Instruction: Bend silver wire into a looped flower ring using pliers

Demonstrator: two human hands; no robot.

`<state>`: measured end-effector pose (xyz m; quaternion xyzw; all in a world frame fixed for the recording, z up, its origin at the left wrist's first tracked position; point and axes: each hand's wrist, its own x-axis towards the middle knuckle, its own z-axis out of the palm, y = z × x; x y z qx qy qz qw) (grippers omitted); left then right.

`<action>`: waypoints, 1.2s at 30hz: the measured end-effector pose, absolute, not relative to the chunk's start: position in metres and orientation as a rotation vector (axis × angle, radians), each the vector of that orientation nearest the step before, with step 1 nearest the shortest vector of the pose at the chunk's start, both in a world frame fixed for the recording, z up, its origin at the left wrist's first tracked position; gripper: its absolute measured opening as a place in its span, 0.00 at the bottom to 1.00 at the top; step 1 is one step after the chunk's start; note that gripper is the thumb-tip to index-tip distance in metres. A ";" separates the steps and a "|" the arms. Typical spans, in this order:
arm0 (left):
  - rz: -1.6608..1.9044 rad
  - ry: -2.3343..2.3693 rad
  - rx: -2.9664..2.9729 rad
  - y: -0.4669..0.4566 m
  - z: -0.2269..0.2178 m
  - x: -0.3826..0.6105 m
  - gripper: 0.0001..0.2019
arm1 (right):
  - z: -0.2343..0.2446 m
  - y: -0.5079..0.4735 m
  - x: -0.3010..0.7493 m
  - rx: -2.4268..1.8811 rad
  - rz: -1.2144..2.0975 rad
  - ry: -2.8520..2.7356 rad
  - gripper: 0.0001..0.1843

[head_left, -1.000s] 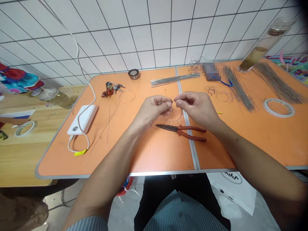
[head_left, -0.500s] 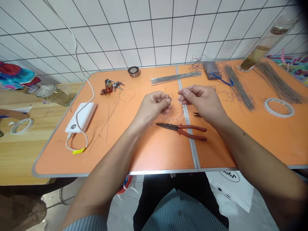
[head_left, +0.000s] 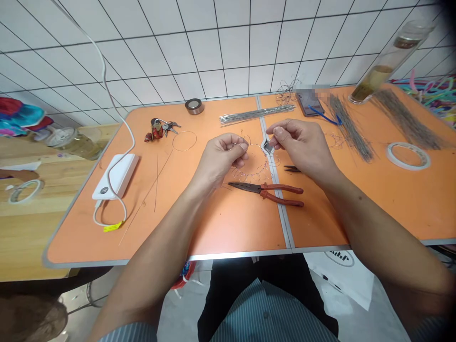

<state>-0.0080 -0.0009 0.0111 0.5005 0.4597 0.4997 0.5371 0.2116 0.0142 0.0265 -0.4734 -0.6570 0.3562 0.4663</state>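
Note:
Between my hands is a thin wire bent into a ring of small loops (head_left: 251,176). My left hand (head_left: 226,154) pinches the wire at the ring's left side between thumb and forefinger. On the other side, my right hand (head_left: 299,142) has its thumb and forefinger closed on a fine end of the wire. The ring hangs just above or rests on the orange table; I cannot tell which. Just below it lie long-nose pliers (head_left: 265,188) with red handles, jaws pointing left. Dark tool tips (head_left: 292,168) stick out from under my right hand.
A bundle of straight wires (head_left: 256,115) lies behind my hands, with a phone (head_left: 309,103) and darker wire bundles (head_left: 351,128) to the right. Further right are a tape roll (head_left: 408,156) and glass bottle (head_left: 390,64). Keys (head_left: 162,129), a wire hoop (head_left: 184,141) and a white power bank (head_left: 116,176) are left.
My hands have moved slightly apart, and the gap between their fingertips is wider. The whole view has shifted a little. The pliers stay where they lie.

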 end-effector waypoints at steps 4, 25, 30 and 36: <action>1.238 1.123 1.159 0.000 0.012 -0.008 0.06 | 0.025 0.015 0.212 -1.192 0.894 -1.745 0.18; 1.242 1.146 1.327 -0.003 0.009 -0.003 0.04 | 0.020 0.010 0.204 -1.274 0.654 -1.807 0.12; 1.247 1.119 1.339 -0.002 0.006 -0.003 0.04 | 0.021 0.008 0.204 -1.295 0.580 -1.847 0.13; 1.195 1.080 1.299 0.000 0.005 -0.004 0.05 | 0.019 0.010 0.206 -1.270 0.647 -1.836 0.12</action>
